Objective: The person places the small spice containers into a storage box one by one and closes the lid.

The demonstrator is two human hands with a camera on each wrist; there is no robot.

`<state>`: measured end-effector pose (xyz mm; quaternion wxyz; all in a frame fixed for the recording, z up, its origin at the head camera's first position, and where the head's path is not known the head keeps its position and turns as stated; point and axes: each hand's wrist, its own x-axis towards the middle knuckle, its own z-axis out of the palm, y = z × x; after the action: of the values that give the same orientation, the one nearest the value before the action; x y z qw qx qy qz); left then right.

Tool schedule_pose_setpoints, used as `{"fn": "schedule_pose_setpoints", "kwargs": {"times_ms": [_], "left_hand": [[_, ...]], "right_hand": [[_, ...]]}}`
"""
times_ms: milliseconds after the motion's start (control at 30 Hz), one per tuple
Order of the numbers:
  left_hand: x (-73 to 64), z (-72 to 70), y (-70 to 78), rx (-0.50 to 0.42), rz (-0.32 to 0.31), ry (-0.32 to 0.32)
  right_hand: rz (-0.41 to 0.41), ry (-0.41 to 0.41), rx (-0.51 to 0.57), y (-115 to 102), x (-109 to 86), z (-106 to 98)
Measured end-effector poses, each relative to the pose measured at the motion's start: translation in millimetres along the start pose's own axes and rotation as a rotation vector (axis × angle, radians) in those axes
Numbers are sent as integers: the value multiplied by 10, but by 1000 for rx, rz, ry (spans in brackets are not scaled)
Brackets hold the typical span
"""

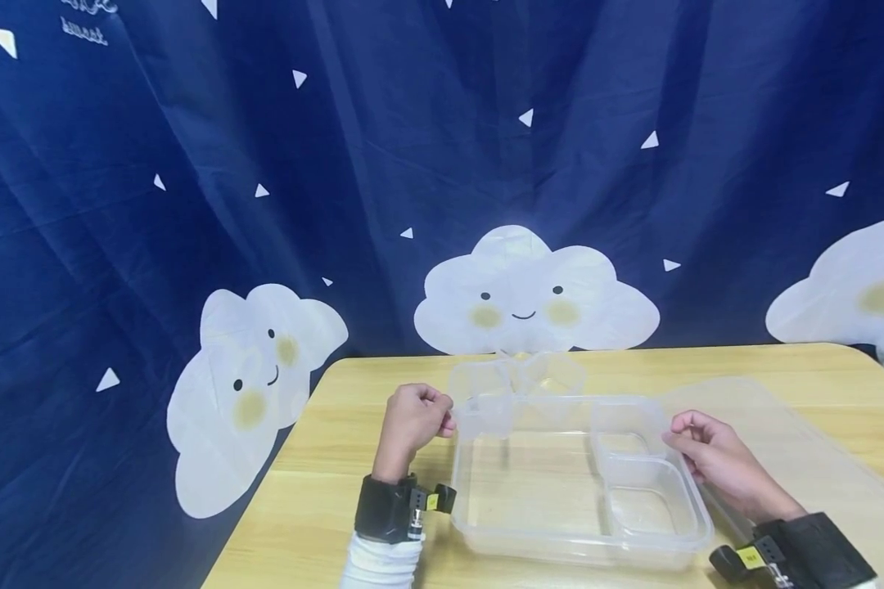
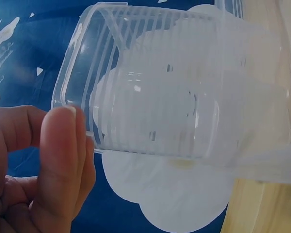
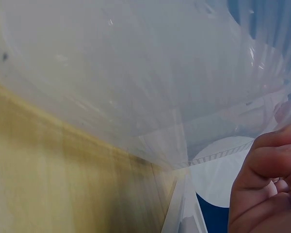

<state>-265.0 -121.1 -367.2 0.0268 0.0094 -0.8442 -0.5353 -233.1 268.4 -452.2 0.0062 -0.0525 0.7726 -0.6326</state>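
A large clear plastic container (image 1: 552,538) stands on the table. Two small clear boxes sit along its right side, a far one (image 1: 623,443) and a near one (image 1: 644,511). Over its far left corner is another small clear plastic box (image 1: 484,417), with ribbed walls in the left wrist view (image 2: 150,87). My left hand (image 1: 416,417) pinches that box at its rim between thumb and fingers. At the container's right rim, my right hand (image 1: 722,462) grips the edge with thumb and curled fingers; its fingers (image 3: 276,158) show beside the translucent wall.
Behind the container stand more small clear boxes, one left (image 1: 479,376) and one right (image 1: 552,372). A large flat translucent lid (image 1: 788,446) lies on the wooden table (image 1: 317,491) to the right. A dark blue curtain (image 1: 383,123) with clouds hangs behind.
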Motion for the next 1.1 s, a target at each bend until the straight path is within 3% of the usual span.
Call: {"fn": "schedule_pose_setpoints", "kwargs": {"times_ms": [233, 567, 1100], "left_hand": [[-13, 10, -10, 6, 5, -19], [8, -16, -53, -53, -23, -65], [70, -90, -126, -249, -73, -222]], "right_hand": [[2, -11, 17, 14, 1, 16], [6, -6, 12, 9, 8, 20], [22, -12, 10, -2, 6, 21]]}}
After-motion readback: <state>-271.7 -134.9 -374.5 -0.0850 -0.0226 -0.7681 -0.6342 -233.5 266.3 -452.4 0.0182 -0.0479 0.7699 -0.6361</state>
